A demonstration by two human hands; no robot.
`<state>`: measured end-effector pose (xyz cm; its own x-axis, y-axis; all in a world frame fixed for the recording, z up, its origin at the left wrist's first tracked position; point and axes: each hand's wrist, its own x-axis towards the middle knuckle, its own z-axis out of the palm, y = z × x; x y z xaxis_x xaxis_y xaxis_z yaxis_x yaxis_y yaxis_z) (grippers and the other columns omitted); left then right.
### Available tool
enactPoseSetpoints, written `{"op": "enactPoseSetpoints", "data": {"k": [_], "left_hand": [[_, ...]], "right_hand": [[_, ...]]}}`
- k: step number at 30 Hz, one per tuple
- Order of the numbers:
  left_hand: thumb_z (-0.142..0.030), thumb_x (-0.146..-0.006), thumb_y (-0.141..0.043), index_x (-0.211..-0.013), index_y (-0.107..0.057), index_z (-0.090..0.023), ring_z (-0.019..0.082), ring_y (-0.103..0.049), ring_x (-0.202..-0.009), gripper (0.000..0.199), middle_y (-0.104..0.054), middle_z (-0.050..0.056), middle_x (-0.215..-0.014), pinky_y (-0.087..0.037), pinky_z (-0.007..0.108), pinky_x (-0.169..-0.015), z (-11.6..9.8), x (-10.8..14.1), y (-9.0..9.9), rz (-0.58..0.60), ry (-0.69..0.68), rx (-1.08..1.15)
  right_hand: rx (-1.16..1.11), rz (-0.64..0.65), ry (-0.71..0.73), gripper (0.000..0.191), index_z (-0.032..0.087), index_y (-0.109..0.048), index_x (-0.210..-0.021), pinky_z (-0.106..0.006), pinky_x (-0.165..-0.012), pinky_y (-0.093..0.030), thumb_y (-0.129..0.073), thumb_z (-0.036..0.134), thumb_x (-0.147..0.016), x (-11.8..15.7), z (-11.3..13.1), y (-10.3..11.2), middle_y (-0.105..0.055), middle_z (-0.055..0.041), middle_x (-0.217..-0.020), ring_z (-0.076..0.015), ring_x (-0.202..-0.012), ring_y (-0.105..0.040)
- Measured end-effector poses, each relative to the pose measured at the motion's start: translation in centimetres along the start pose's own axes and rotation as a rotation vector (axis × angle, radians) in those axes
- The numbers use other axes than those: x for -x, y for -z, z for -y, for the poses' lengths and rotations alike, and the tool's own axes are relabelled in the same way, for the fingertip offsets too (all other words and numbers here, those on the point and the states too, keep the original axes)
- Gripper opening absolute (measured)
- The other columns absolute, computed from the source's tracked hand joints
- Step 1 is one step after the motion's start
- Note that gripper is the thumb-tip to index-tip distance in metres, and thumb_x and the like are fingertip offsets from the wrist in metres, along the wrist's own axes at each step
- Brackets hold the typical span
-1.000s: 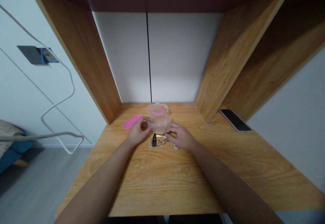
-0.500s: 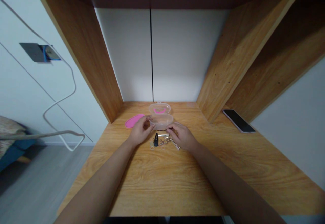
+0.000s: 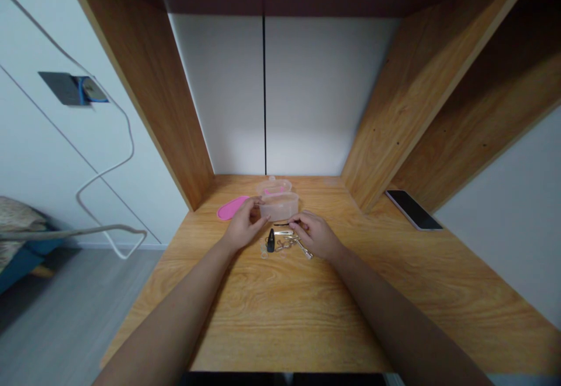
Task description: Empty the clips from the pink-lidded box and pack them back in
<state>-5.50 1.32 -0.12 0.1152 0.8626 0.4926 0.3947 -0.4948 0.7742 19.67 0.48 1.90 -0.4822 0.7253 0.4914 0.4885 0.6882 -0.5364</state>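
Observation:
A clear plastic hinged box stands on the wooden desk, just beyond my hands, with its clear lid behind it. My left hand grips the box's left end with curled fingers. My right hand is curled at the box's front edge, above a small pile of metal clips. A small black object stands beside the clips. Left of the box lies a pink oval piece. Whatever my right fingertips touch is hidden.
A black smartphone lies at the desk's right, near a wooden shelf upright. A similar upright flanks the left side. A white back panel closes the far edge. A cable hangs from a wall socket.
The lid now looks shorter and raised instead of lying flat behind the box. My right hand has moved closer to the box's front edge. The view has shifted slightly.

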Motion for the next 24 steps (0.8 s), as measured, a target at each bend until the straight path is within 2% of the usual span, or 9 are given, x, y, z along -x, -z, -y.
{"op": "enactPoseSetpoints", "data": {"k": [4,10,18,21,24], "left_hand": [[-0.034,-0.084,-0.073,-0.119,-0.058,-0.022,0.025,-0.066,-0.108,0.041,-0.064,0.012,-0.126,-0.053,0.041,-0.095,0.39,0.13,-0.24,0.014,0.039,0.043],[-0.031,-0.08,-0.075,-0.117,-0.059,-0.023,0.027,-0.061,-0.118,0.041,-0.063,0.011,-0.126,-0.051,0.042,-0.099,0.07,0.09,-0.06,0.002,-0.037,-0.04],[-0.029,-0.085,-0.069,-0.113,-0.06,-0.023,0.027,-0.059,-0.12,0.03,-0.061,0.011,-0.126,-0.05,0.043,-0.1,-0.35,0.01,-0.01,-0.006,-0.079,-0.069],[-0.03,-0.085,-0.07,-0.111,-0.061,-0.022,0.026,-0.061,-0.116,0.029,-0.062,0.01,-0.124,-0.052,0.042,-0.098,-0.12,0.04,-0.17,0.004,-0.064,-0.047],[-0.032,-0.086,-0.069,-0.109,-0.061,-0.022,0.025,-0.064,-0.109,0.027,-0.064,0.01,-0.12,-0.053,0.039,-0.094,0.12,0.07,-0.32,0.015,-0.047,-0.033]], "right_hand": [[-0.007,-0.005,-0.005,0.012,0.022,-0.067,-0.101,-0.029,-0.075,-0.047,-0.056,0.024,-0.097,0.0,0.04,-0.02,-0.069,-0.0041,-0.091,-0.0176,-0.082,-0.062],[-0.011,-0.02,-0.004,0.013,0.023,-0.068,-0.101,-0.03,-0.076,-0.048,-0.056,0.025,-0.097,-0.02,0.3,0.04,-0.07,-0.0042,-0.091,-0.0182,-0.082,-0.063],[-0.006,-0.043,0.003,0.014,0.023,-0.069,-0.103,-0.031,-0.079,-0.05,-0.057,0.025,-0.096,0.0,0.29,-0.01,-0.073,-0.0046,-0.092,-0.0185,-0.082,-0.066],[0.005,-0.005,0.077,0.022,0.025,-0.071,-0.107,-0.031,-0.08,-0.051,-0.054,0.018,-0.095,-0.02,-0.25,-0.1,-0.073,-0.0048,-0.093,-0.0191,-0.084,-0.066],[0.044,0.11,0.203,0.033,0.027,-0.074,-0.102,-0.031,-0.08,-0.051,-0.051,0.007,-0.091,-0.03,-0.28,-0.03,-0.07,-0.0053,-0.097,-0.0196,-0.09,-0.065]]}}
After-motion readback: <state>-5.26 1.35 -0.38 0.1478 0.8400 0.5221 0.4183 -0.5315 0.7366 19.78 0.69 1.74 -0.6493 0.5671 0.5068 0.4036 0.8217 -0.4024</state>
